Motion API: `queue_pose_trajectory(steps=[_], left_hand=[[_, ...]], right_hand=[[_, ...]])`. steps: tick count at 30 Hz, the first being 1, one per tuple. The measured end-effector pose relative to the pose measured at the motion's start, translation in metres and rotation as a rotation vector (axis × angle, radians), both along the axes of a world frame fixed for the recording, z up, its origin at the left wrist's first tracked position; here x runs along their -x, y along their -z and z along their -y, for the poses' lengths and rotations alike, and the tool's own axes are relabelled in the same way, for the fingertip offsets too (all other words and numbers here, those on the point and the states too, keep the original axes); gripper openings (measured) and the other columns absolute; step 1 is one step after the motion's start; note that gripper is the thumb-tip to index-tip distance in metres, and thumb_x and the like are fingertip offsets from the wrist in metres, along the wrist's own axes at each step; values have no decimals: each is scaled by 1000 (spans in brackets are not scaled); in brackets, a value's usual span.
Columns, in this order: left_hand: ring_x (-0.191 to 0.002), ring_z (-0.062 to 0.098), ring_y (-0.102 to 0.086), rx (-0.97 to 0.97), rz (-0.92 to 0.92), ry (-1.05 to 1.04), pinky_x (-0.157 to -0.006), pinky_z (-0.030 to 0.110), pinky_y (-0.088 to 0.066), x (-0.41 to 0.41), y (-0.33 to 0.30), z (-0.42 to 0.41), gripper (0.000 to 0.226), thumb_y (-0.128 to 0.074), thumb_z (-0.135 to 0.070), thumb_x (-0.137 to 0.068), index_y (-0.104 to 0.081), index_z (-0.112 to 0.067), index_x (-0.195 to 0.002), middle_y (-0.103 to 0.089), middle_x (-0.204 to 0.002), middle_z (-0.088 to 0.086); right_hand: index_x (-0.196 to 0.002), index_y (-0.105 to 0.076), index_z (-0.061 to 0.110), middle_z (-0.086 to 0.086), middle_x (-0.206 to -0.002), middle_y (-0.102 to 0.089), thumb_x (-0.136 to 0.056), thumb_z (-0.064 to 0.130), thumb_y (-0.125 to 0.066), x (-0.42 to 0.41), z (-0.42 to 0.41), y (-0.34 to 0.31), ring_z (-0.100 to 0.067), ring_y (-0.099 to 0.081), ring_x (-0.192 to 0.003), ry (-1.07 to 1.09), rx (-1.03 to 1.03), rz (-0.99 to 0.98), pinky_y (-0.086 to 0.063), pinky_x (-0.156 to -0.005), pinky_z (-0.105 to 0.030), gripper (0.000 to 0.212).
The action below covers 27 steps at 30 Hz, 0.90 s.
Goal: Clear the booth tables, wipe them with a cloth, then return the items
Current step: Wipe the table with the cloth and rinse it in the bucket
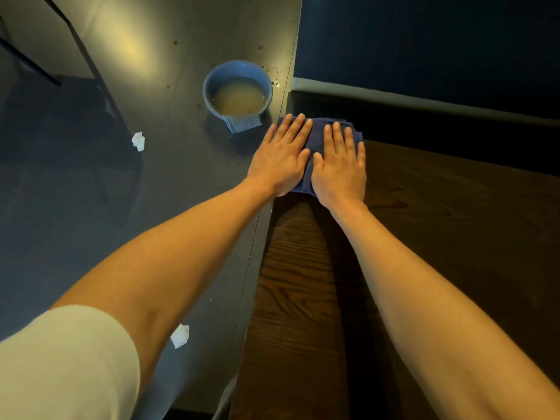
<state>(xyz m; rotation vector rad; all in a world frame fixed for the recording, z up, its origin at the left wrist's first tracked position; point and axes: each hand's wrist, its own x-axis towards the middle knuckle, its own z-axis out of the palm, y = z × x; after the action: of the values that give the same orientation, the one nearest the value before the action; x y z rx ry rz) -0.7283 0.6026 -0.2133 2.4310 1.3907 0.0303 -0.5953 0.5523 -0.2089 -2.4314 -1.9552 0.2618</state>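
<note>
1. Two flat palms on one cloth: the left hand (280,156) and right hand (339,165) lie side by side, fingers straight and spread, pressing down on the folded blue cloth (315,137), nothing curled round it
2. The cloth sits on the far end of the dark wood table (303,283), right by the seam where it meets the grey table (181,192); the left hand overlaps that seam a bit
3. It looks soft and limp, probably damp, so I'd guess it bunches if pushed from one edge. Flat pressure on top like this seems the way to move it
4. Both arms are stretched well forward and nearly straight, a pale sleeve (66,359) on the left one
5. Further out on the grey table: a blue bowl (238,89) of murky liquid near the cloth, and two white paper scraps (138,141), so clearing isn't finished there
</note>
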Motion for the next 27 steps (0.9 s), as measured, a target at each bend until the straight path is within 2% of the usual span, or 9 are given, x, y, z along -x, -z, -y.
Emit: queue_pose_trajectory(steps=[6,9,17,22,27], left_hand=[[-156,20,5,101,119,-124,-125,37,1,25,-2,66,60,-26,-33,-109,-1,-16,-161,3,-169,5],[-156,19,5,132,121,-149,-125,36,1,34,-6,103,60,-26,-34,-109,-1,-16,-161,3,-169,5],[-156,21,6,112,11,-208,-126,39,-1,50,-10,202,60,-25,-35,-109,0,-17,-160,3,-169,5],[-152,19,13,49,-102,-228,-124,38,3,51,-10,264,64,-2,-47,-99,7,-19,-156,4,-167,4],[-154,20,10,36,-129,-260,-123,38,4,40,-12,335,65,-2,-48,-101,3,-18,-158,5,-166,3]], right_hand=[[-160,-9,16,-3,-168,-7,-107,38,-22,23,49,-5,-19,-1,-155,-101,2,-48,-4,-126,-44,60],[-160,-8,16,-3,-168,-7,-106,38,-23,32,84,-5,-19,-1,-155,-119,21,-55,-3,-126,-44,60],[-160,-12,16,-3,-167,-11,-107,39,-25,46,180,-8,-21,-4,-155,-203,12,-102,-3,-126,-43,59],[-160,-13,16,-3,-167,-12,-106,39,-28,44,238,-6,-21,-4,-155,-246,25,-135,-4,-126,-44,60],[-159,-16,16,-3,-166,-17,-103,40,-20,34,303,-8,-21,-7,-154,-280,34,-117,-6,-125,-44,61]])
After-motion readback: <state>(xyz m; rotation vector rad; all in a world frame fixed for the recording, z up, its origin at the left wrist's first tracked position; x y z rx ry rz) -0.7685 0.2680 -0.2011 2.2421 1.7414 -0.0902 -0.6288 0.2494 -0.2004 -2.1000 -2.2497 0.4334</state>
